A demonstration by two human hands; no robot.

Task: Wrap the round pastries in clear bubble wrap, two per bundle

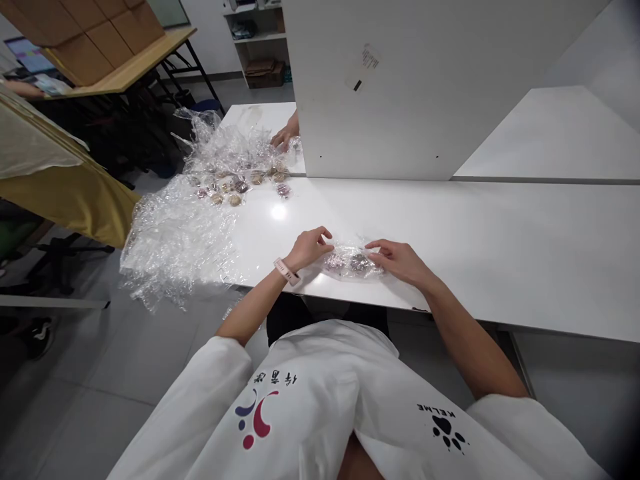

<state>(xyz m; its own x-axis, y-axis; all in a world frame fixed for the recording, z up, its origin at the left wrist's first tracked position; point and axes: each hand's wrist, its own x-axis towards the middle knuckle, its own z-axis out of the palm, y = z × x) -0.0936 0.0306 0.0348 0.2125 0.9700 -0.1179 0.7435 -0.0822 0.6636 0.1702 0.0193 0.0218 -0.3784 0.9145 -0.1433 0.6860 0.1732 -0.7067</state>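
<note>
A clear plastic bag (345, 273) lies on the white table in front of me. Two small round items, one pinkish (334, 262) and one darker (359, 263), show through its film; their exact kind is hard to make out. My left hand (307, 249), with a pale band on its wrist, has its curled fingers on the bag's left end. At the opposite end, my right hand (397, 259) grips the film between bent thumb and fingers. Both hands are low, close to the tabletop.
A large heap of clear plastic bags (180, 227) spills over the table's left edge. Several wrapped round items (235, 199) lie beside it. Another person's hand (286, 135) reaches in behind a white upright panel (380, 93). Cardboard boxes (100, 40) stand on a wooden table.
</note>
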